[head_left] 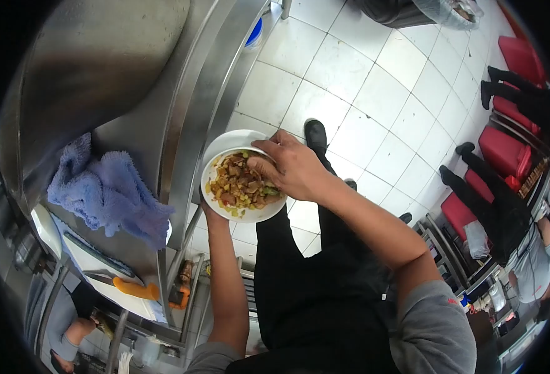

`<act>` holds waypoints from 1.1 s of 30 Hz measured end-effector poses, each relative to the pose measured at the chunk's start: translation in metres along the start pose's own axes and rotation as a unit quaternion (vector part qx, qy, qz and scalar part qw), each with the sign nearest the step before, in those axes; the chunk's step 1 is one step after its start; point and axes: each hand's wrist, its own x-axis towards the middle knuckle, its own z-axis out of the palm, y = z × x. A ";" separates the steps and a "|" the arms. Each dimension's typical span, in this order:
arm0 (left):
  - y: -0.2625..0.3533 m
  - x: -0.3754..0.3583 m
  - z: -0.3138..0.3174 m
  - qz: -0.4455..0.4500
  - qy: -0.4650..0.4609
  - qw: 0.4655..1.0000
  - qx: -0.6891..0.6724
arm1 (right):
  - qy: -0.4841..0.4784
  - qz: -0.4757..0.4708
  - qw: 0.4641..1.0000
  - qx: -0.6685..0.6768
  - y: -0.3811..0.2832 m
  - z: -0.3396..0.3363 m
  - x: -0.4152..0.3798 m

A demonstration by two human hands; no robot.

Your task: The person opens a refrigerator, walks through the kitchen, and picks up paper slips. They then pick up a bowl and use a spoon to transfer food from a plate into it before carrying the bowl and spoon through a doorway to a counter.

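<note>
A white bowl (207,190) of chopped, cooked food (237,182), brown and yellow-green pieces, is held out in front of my body. My left hand (213,214) supports it from below at the left side, its fingers mostly hidden under the bowl. My right hand (290,163) grips the far right rim, with the thumb reaching in over the food and the other fingers bent across the edge. Behind the bowl, a second white dish (231,138) shows as a curved edge, overlapped by the bowl and close to my right fingertips.
A steel counter (141,118) on the left carries a crumpled blue cloth (110,190) and a yellow-handled knife (135,288) on a white board (110,287). Orange tool (181,290) hangs lower down. Red chairs (502,153) and seated people (496,209) are at the right.
</note>
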 end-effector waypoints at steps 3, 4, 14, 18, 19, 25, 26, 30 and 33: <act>0.002 0.000 -0.033 -0.018 0.001 0.999 -0.040 | -0.063 -0.010 0.997 0.048 0.014 0.001 0.023; 0.004 -0.002 -0.038 -0.028 0.023 0.997 -0.061 | -0.076 0.031 0.992 0.097 0.011 -0.008 0.041; 0.012 -0.039 -0.057 -0.067 0.090 0.990 -0.085 | 0.176 0.045 0.802 0.569 0.060 -0.006 0.301; 0.012 -0.049 -0.063 -0.097 0.098 0.984 -0.112 | 0.226 -0.132 0.932 0.250 0.057 0.001 0.331; 0.011 -0.051 -0.062 -0.104 0.099 0.982 -0.119 | 0.290 -0.250 0.923 -0.053 0.062 0.006 0.337; 0.014 -0.060 -0.047 -0.078 0.079 0.990 -0.084 | 0.318 -0.302 0.898 0.031 0.035 -0.022 0.245; 0.015 -0.059 -0.046 -0.064 0.070 0.994 -0.057 | 0.287 -0.205 0.918 0.181 0.024 -0.034 0.210; 0.034 -0.058 -0.009 -0.048 -0.018 0.999 0.008 | 0.342 -0.013 0.807 0.482 0.067 -0.069 0.099; 0.039 -0.056 0.016 -0.055 -0.079 0.994 0.054 | 0.411 0.013 0.732 0.543 0.080 -0.103 -0.004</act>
